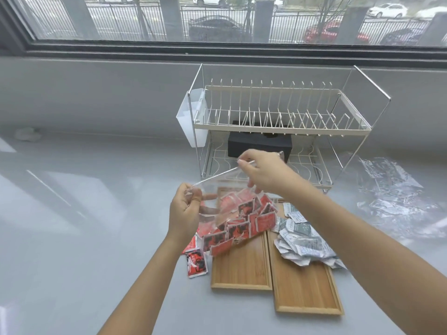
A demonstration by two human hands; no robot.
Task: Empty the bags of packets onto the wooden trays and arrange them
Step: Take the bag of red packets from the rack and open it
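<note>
Two wooden trays lay side by side on the grey counter (pixel 72 238): the right tray (pixel 307 288) sat nearest the camera, the left tray (pixel 242 267) just beyond and touching it. A heap of white-and-grey packets (pixel 302 240) covered the far end of the right tray and spilled over its right edge. Several red packets (pixel 196 262) lay on the counter just left of the left tray. Above the left tray's far end, a clear plastic bag (pixel 217 189) full of red packets (pixel 242 221) was held up by both hands. The left hand (pixel 185 213) had its fingers clamped on the bag's left corner; the right hand (pixel 263 172) had its fingers pinched on the bag's upper edge. Crumpled clear plastic (pixel 391 197) lay on the counter to the right. Behind stood a two-tier wire dish rack (pixel 278 126) with a black box (pixel 260 143) on its lower tier, below a window (pixel 217 18).
</note>
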